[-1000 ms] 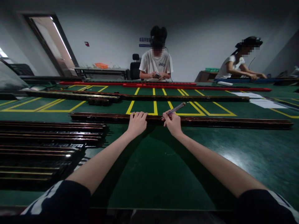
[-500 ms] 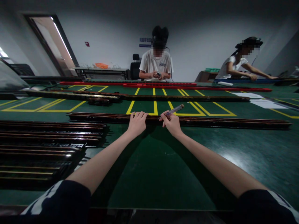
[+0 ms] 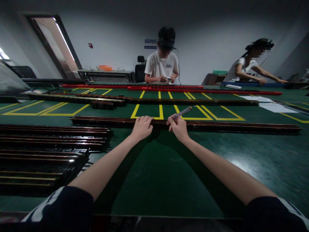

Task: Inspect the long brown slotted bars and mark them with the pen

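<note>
I face a plain grey wall (image 3: 116,35). Left is a dark-framed doorway (image 3: 54,45); ahead, a black office chair (image 3: 139,72).

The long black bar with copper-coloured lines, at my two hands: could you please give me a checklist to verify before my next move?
1. Black bar lying across the green tabletop: ok.
2. Left hand resting at the bar: ok.
3. Slim tool with translucent handle gripped in right hand: ok.
4. Tool's tip touching the bar: cannot tell, too small.
5. Hands of the white-shirted person opposite away from the bar: ok.
</note>
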The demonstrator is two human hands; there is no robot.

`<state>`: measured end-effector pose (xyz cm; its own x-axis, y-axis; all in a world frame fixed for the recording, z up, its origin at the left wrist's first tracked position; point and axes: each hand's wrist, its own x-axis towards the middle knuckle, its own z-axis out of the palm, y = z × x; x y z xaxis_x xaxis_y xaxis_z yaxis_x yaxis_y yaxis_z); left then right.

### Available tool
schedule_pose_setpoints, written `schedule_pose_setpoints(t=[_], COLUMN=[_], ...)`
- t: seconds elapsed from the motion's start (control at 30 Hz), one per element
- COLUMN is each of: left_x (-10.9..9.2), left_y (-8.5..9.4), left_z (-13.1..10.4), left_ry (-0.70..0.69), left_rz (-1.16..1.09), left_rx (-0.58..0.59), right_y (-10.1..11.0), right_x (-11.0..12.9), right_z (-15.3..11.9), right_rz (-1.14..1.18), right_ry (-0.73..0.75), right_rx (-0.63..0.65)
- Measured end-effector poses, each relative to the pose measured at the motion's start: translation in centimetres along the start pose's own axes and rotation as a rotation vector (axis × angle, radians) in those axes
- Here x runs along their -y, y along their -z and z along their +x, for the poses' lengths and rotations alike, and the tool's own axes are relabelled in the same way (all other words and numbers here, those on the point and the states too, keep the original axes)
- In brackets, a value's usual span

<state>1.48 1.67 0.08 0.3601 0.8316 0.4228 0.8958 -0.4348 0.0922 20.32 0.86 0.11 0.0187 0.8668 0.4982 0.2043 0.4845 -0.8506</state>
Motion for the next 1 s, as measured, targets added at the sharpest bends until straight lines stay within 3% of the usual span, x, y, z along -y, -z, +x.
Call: schedule_pose_setpoints(t=[1.0], left_x=[-0.31], left_y=[-0.35], left_z=[0.05], left_ry=[0.001], left_rz=[0.131], left_rx=[-0.016], right_y=[0.08], right_x=[-0.48], right_z=[0.13], right_rz=[0.016], right_ry=[-0.021], right_rx=[0.024])
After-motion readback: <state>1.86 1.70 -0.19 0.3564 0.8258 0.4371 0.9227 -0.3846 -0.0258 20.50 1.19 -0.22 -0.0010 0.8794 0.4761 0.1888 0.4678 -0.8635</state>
